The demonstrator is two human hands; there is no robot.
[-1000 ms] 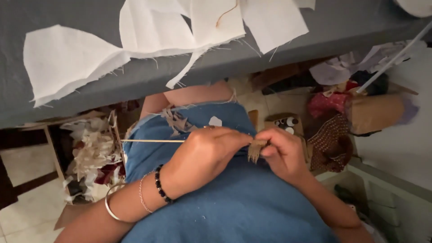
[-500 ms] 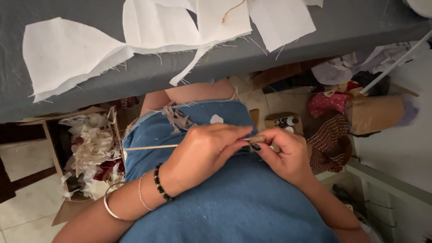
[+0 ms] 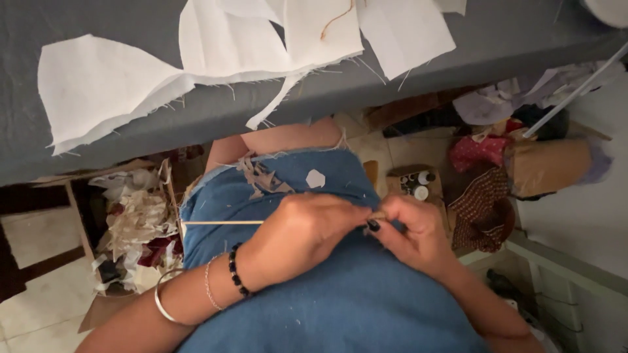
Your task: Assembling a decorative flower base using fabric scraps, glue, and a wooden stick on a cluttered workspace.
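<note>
1. The thin wooden stick [image 3: 222,223] lies level across the lap on the blue denim skirt [image 3: 340,301]; its free end points out to the person's left, and its other end disappears under the left hand [image 3: 297,238].
2. The left hand is clenched over the stick, knuckles up, so its grip is grasping the stick near the working end.
3. The right hand [image 3: 415,232] pinches a small tan piece [image 3: 378,214] at the stick's tip between thumb and fingertips; what the piece is made of cannot be told.
4. Judged from this, the work goes best with the stick kept level and steady in the left hand while the right makes only small finger moves, both wrists braced on the lap.
5. The two hands touch at the tip, which helps keep the small piece from slipping.
6. Beyond the knees, white cloth cutouts [image 3: 111,85] lie on the grey bench [image 3: 510,39], and a box of fabric scraps [image 3: 134,229] stands on the floor.
</note>
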